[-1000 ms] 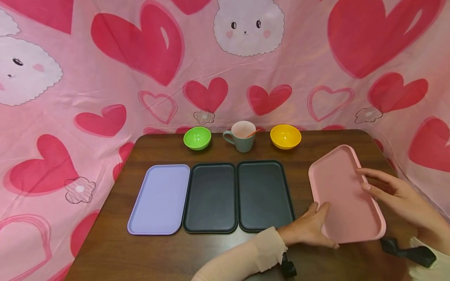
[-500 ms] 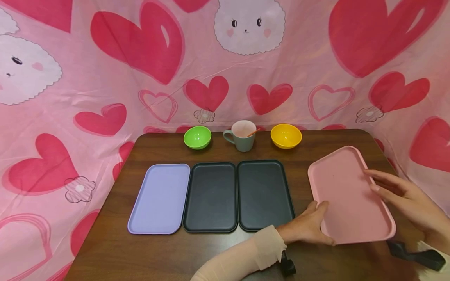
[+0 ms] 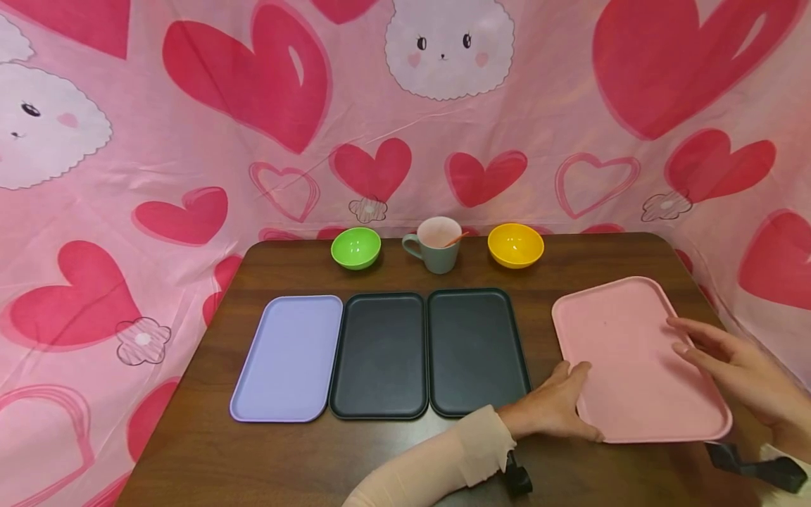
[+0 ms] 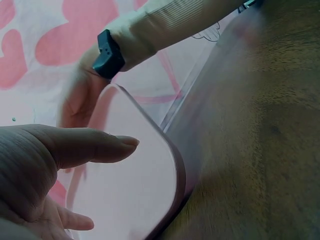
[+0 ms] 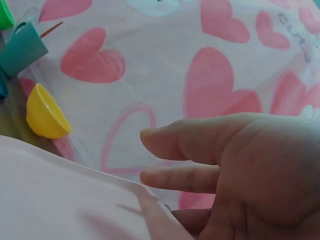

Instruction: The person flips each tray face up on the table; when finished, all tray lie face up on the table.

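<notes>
A pink tray [image 3: 640, 359] is at the right side of the table, askew to the other trays. My left hand [image 3: 557, 405] holds its near left corner, with the thumb by the front edge and the fingers at the left rim. On the far side, my right hand [image 3: 741, 362] holds the right rim; its thumb lies over the tray and some fingers pass behind the rim, partly hidden. In the left wrist view, the pink tray [image 4: 130, 185] slants up from the wooden table [image 4: 255, 150] towards the right hand [image 4: 80, 97].
A lavender tray [image 3: 288, 359] and two black trays [image 3: 380, 355] stand side by side, left of the pink one. Along the back are a green bowl [image 3: 356, 248], a mug [image 3: 438, 246] holding an orange stick, and a yellow bowl [image 3: 516, 246]. Heart-patterned cloth [image 3: 374, 84] hangs behind.
The pink tray's right side has come down and outward, so it looks flatter and wider. My right hand has moved right and slightly nearer with it; the left hand has barely moved.
</notes>
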Action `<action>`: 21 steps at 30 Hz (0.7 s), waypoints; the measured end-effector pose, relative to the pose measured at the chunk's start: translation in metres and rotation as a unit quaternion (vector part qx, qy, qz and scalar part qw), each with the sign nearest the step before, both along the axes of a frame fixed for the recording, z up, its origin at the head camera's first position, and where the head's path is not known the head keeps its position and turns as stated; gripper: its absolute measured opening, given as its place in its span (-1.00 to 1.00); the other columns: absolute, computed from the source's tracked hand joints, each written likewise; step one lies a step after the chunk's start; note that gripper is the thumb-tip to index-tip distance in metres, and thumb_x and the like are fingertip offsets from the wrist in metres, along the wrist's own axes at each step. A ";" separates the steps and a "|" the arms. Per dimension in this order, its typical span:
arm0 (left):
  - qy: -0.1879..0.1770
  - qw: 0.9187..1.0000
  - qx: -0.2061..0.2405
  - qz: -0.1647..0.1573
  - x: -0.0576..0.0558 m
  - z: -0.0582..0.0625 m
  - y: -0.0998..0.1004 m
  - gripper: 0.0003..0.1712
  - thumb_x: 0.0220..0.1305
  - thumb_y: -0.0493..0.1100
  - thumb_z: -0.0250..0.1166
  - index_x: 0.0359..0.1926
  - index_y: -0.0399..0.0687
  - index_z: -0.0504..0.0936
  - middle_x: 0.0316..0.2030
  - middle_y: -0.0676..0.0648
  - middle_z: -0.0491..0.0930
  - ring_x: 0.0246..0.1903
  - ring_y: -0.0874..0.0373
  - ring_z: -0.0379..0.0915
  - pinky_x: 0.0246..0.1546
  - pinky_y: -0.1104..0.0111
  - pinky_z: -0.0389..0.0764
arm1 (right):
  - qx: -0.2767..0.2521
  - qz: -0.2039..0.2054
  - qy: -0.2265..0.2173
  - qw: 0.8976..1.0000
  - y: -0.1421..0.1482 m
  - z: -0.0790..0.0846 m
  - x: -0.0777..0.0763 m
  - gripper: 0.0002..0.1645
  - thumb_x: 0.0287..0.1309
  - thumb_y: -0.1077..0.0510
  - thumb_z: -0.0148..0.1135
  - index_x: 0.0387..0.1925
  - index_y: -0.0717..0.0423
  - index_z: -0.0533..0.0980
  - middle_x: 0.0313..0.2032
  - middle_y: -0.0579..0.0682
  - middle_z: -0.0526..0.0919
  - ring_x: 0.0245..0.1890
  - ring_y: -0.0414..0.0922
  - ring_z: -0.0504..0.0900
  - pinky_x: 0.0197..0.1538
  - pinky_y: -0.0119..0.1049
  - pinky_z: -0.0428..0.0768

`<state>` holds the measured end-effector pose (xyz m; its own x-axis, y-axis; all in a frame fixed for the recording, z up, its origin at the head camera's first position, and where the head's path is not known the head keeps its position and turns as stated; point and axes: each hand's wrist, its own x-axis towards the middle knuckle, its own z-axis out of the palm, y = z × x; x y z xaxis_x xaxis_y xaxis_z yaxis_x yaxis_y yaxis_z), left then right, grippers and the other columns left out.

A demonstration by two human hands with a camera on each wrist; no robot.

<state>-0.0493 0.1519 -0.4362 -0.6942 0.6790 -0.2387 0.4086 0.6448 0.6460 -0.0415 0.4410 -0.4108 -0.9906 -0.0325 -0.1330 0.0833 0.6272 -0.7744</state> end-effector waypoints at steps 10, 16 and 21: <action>-0.030 0.999 0.032 0.028 -0.002 -0.001 0.000 0.08 -0.05 0.08 0.58 0.45 0.09 0.22 0.28 0.01 0.30 0.20 0.36 0.37 0.04 0.65 0.43 | -0.017 -0.014 -0.032 0.999 0.000 -0.012 0.000 -0.42 0.43 0.04 0.12 0.42 -0.07 0.32 -0.13 -0.90 0.31 -0.19 -0.84 0.30 -0.25 -0.74 0.40; -0.167 0.970 0.135 0.111 -0.004 0.000 0.001 -0.05 -0.07 -0.14 0.59 0.37 0.04 0.35 0.20 0.08 0.37 0.13 0.36 0.34 0.07 0.56 0.44 | -0.071 -0.013 -0.020 0.997 -0.001 -0.021 0.001 -0.48 0.44 0.13 0.10 0.34 -0.31 0.35 -0.08 -0.87 0.42 -0.14 -0.88 0.32 -0.19 -0.79 0.28; -0.225 0.941 0.180 0.178 -0.003 0.000 0.004 -0.14 -0.09 -0.22 0.59 0.27 0.10 0.43 0.17 0.15 0.41 0.10 0.36 0.36 0.07 0.51 0.44 | -0.108 -0.006 -0.010 0.994 -0.002 -0.028 0.000 -0.49 0.44 0.21 0.08 0.22 -0.47 0.39 -0.07 -0.79 0.48 -0.09 -0.85 0.36 -0.13 -0.80 0.27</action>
